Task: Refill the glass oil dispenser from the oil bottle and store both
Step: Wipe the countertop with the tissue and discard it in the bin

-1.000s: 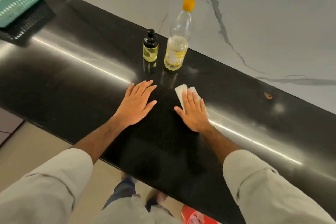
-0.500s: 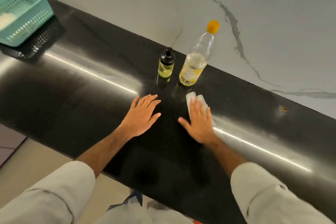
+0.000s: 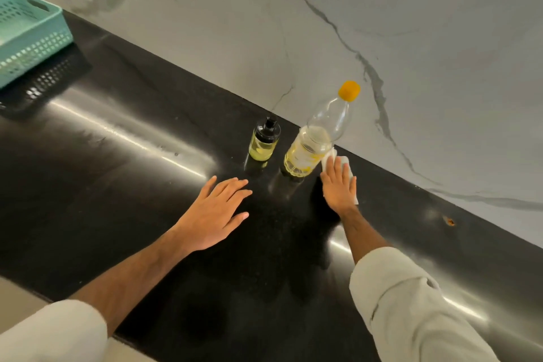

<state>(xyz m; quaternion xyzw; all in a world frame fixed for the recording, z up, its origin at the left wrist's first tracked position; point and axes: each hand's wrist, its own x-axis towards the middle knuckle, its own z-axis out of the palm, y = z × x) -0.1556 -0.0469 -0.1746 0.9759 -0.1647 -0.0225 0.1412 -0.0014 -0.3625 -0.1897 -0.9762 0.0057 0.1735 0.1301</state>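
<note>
Both hands lie open, flat on the worktop (image 3: 123, 185). Right hand (image 3: 338, 186) presses a cloth (image 3: 346, 163) beside the oil bottle (image 3: 311, 147); left hand (image 3: 216, 211) lies near the dispenser (image 3: 263, 141).

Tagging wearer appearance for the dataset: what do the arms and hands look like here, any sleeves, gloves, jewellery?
Both hands, the left hand and the right hand, are bare: no gloves, no rings or watch visible. Each arm wears an off-white, loose fabric sleeve pushed up, leaving the forearms uncovered. No markings on the sleeves.
</note>
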